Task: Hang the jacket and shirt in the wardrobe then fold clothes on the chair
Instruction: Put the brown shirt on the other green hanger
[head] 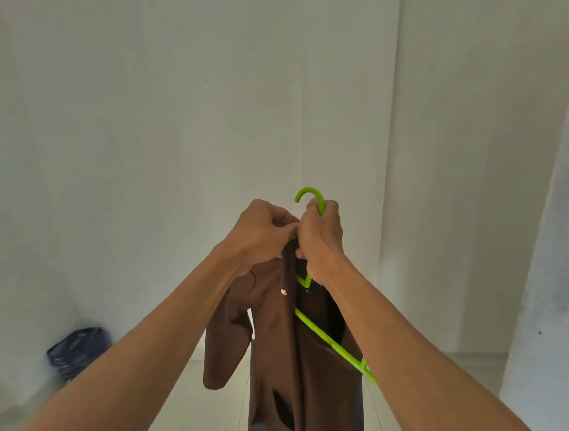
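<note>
Your right hand (319,239) grips the neck of the green hanger (328,343) just below its hook, fingers wrapped round the stem, while your left hand (261,234) pinches the collar edge of the brown jacket (278,345) at the top, close against the right hand. The jacket hangs in front of you at chest height, well apart from the pale wall (184,86) behind it. One hanger arm shows bare, sloping down toward your right forearm, so by the look of it that shoulder is not yet seated; the other arm is hidden inside the cloth. Judge the step in hand as dressing the hanger. Keep the right hand firm on the neck so the hanger does not twist. With the left hand, draw the collar across and over the exposed arm until the shoulder seam sits at the arm's end. Keep the hook free of fabric and fingers, since it must catch the rail next. Check that both shoulders sit level before you let go of the collar; a jacket seated on one arm only is likely to slide off. The loose sleeve hangs on the left and needs no handling. The wardrobe is not identifiable in view, nor is the shirt. A dark lined bin (75,351) stands low on the left.
</note>
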Motion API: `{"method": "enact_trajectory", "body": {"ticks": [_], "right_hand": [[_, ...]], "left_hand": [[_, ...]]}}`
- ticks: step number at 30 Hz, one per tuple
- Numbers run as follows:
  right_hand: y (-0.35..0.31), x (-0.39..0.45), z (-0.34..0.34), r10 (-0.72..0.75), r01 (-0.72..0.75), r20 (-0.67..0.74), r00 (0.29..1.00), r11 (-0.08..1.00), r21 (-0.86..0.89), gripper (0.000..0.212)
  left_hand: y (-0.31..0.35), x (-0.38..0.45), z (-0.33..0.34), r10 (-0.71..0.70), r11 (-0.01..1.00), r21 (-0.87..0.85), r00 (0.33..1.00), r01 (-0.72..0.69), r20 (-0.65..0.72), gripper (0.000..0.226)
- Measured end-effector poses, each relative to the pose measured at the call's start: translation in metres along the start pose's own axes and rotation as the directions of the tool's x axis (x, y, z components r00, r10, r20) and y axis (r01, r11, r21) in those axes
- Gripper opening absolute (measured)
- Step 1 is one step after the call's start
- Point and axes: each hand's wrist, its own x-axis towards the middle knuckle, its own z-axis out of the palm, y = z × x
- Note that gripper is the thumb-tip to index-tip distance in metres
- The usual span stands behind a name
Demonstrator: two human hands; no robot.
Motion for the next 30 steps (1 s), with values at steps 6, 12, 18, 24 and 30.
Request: {"method": "enact_trajectory", "body": {"ticks": [6, 12, 18, 24, 30], "right_hand": [[-0.012, 0.008, -0.010, -0.013, 0.013, 0.003, 1.000, 0.998, -0.056, 0.025], [-0.036, 0.013, -0.019, 0.038, -0.027, 0.181, 0.983, 0.997, -0.067, 0.037], [-0.018, 0.011, -0.051, -0.310, 0.335, 0.129, 0.942, 0.842, -0.422, 0.038], [0.063, -0.048, -0.071, -0.145, 0.269, 0.244, 0.959, 0.739, -0.617, 0.030], [0.097, -0.029, -0.050, 0.452, -0.399, 0.164, 0.877, 0.875, -0.275, 0.069]], "left_hand": [[-0.010, 0.004, -0.003, 0.125, 0.975, 0.172, 0.989, -0.137, 0.079, 0.035], [-0.009, 0.005, -0.002, 0.210, 0.931, 0.277, 0.969, -0.239, 0.131, 0.044], [-0.033, 0.011, -0.009, 0.033, 0.935, 0.354, 0.998, -0.015, -0.044, 0.049], [-0.046, 0.007, -0.026, -0.139, 0.970, 0.177, 0.975, 0.170, -0.172, 0.044], [-0.032, 0.005, -0.025, -0.134, 0.987, 0.063, 0.980, 0.145, -0.147, 0.042]]}}
